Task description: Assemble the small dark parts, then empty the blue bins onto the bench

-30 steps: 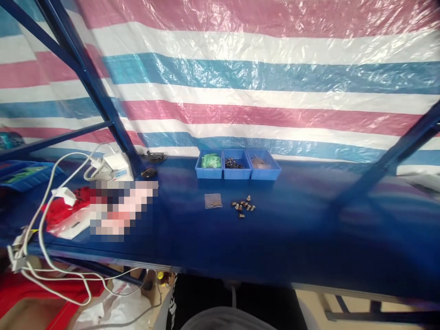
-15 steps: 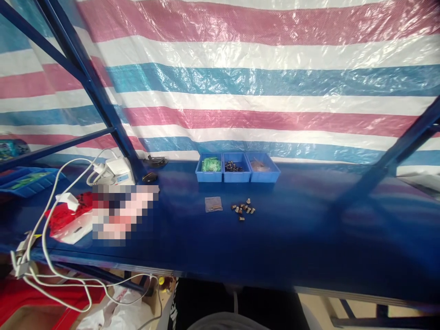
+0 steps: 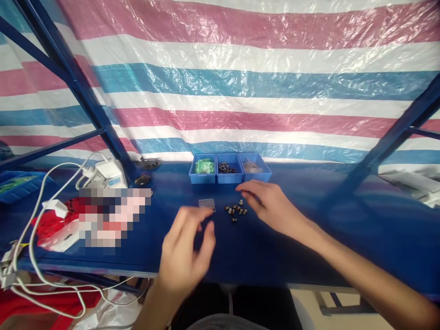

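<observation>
My left hand (image 3: 187, 247) hovers over the front of the blue table, open, with thumb and fingers apart and nothing between them. Just beyond its fingertips lies a small clear plastic bag (image 3: 206, 204), partly covered by the hand. My right hand (image 3: 263, 199) is held open above the table, its fingers reaching left near a loose group of small metal fittings (image 3: 237, 210). Behind the hands stand three joined blue bins: the left bin holds green packets (image 3: 204, 166), the middle one small dark metal parts (image 3: 227, 168), the right one clear bags (image 3: 252, 167).
At the left are a white power adapter (image 3: 110, 173) with looping white cables (image 3: 32, 238), a red bag (image 3: 51, 227) and a black mouse (image 3: 142, 179). Blue frame posts (image 3: 85, 98) rise at both sides. A striped plastic sheet (image 3: 240, 82) hangs behind.
Both hands have come into view from below and now hover over the table. The view has shifted slightly to the right. The bag, fittings and bins appear unmoved on the table.
</observation>
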`<state>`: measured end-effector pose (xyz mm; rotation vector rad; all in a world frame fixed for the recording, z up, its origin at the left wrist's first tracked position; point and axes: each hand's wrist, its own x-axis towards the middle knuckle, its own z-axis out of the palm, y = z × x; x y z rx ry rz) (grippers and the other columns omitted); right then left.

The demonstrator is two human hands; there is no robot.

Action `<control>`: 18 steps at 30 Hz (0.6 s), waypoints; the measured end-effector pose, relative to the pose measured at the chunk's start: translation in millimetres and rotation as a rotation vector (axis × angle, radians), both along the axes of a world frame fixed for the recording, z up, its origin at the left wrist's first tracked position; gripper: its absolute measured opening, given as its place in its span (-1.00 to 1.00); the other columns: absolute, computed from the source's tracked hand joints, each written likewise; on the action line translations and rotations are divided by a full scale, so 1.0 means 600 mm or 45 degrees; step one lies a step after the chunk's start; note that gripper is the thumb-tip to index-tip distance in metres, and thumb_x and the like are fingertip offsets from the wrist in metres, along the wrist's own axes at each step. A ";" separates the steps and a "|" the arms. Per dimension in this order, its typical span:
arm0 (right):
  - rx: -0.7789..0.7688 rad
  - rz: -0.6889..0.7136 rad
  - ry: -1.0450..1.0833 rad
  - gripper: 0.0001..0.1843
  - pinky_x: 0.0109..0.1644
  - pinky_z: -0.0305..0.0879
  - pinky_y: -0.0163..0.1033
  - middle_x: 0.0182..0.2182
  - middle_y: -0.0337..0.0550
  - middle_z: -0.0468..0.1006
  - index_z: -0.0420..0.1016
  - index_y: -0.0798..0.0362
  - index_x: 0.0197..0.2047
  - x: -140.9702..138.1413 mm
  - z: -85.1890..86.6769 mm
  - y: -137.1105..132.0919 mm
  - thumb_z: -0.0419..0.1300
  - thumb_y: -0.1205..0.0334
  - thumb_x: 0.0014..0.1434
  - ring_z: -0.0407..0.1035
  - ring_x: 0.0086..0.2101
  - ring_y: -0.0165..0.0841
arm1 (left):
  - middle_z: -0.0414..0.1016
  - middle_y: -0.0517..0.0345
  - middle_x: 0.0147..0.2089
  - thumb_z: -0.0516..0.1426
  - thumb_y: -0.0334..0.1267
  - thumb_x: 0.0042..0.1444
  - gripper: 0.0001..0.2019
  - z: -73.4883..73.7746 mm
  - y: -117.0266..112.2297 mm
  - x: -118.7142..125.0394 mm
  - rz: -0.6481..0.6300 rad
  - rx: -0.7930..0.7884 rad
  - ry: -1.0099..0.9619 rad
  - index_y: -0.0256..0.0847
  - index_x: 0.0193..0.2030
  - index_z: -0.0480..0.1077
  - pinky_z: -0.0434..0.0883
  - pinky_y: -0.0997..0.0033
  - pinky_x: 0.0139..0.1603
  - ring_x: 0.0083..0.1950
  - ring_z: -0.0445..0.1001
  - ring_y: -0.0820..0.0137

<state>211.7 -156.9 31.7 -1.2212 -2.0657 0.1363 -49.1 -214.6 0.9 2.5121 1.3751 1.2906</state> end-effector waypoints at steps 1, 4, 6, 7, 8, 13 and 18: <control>-0.025 0.030 -0.077 -0.71 -0.15 0.46 -0.17 -0.13 -0.06 0.63 0.55 0.03 0.06 -0.004 -0.005 0.025 0.06 0.36 0.40 0.54 -0.22 -0.26 | 0.50 -0.01 -0.03 0.05 -0.18 0.42 -0.72 0.001 0.032 0.006 0.032 -0.061 0.020 -0.14 0.17 0.44 0.55 0.33 -0.11 -0.09 0.55 0.33; -0.053 0.049 -0.237 -0.70 -0.07 0.44 -0.10 -0.12 -0.02 0.62 0.56 0.08 0.01 -0.006 -0.032 0.080 0.01 0.40 0.40 0.52 -0.13 -0.20 | 0.47 -0.05 0.12 0.10 -0.12 0.37 -0.62 -0.006 0.117 0.009 0.145 -0.299 0.302 -0.15 0.26 0.41 0.55 0.24 -0.06 0.04 0.52 0.19; -0.058 0.025 -0.199 -0.69 -0.10 0.43 -0.12 -0.14 -0.01 0.61 0.55 0.10 0.04 -0.001 -0.050 0.096 0.00 0.39 0.41 0.51 -0.17 -0.22 | 0.41 -0.11 0.23 0.13 -0.05 0.35 -0.53 -0.016 0.147 0.004 0.185 -0.338 0.467 -0.18 0.32 0.38 0.50 0.07 0.09 0.18 0.44 0.05; -0.054 0.030 -0.177 -0.69 -0.12 0.42 -0.14 -0.14 -0.02 0.61 0.54 0.10 0.05 0.003 -0.057 0.098 0.00 0.37 0.42 0.51 -0.20 -0.23 | 0.40 -0.10 0.26 0.12 -0.04 0.36 -0.54 -0.021 0.153 0.001 0.180 -0.331 0.508 -0.17 0.32 0.38 0.47 0.01 0.15 0.21 0.40 0.03; -0.048 0.032 -0.147 -0.70 -0.15 0.40 -0.16 -0.15 -0.03 0.61 0.54 0.10 0.05 0.008 -0.062 0.098 0.01 0.36 0.42 0.50 -0.23 -0.25 | 0.40 -0.09 0.27 0.09 -0.05 0.38 -0.56 -0.027 0.155 -0.001 0.165 -0.318 0.525 -0.17 0.31 0.39 0.44 -0.01 0.19 0.23 0.38 0.04; -0.025 -0.060 0.065 -0.75 -0.31 0.35 -0.23 -0.19 -0.11 0.64 0.56 0.07 -0.03 0.021 -0.065 0.088 0.05 0.29 0.40 0.42 -0.45 -0.37 | 0.47 -0.11 0.25 0.01 -0.10 0.44 -0.58 -0.040 0.143 -0.001 0.138 -0.282 0.515 -0.30 0.26 0.42 0.43 0.03 0.17 0.24 0.36 0.07; -0.025 -0.117 0.101 -0.75 -0.30 0.38 -0.23 -0.19 -0.10 0.66 0.57 0.05 -0.05 0.015 -0.068 0.087 0.05 0.27 0.41 0.49 -0.39 -0.33 | 0.46 -0.16 0.27 0.01 -0.13 0.43 -0.56 -0.045 0.136 0.004 0.202 -0.258 0.548 -0.30 0.32 0.37 0.44 0.00 0.09 0.25 0.37 -0.01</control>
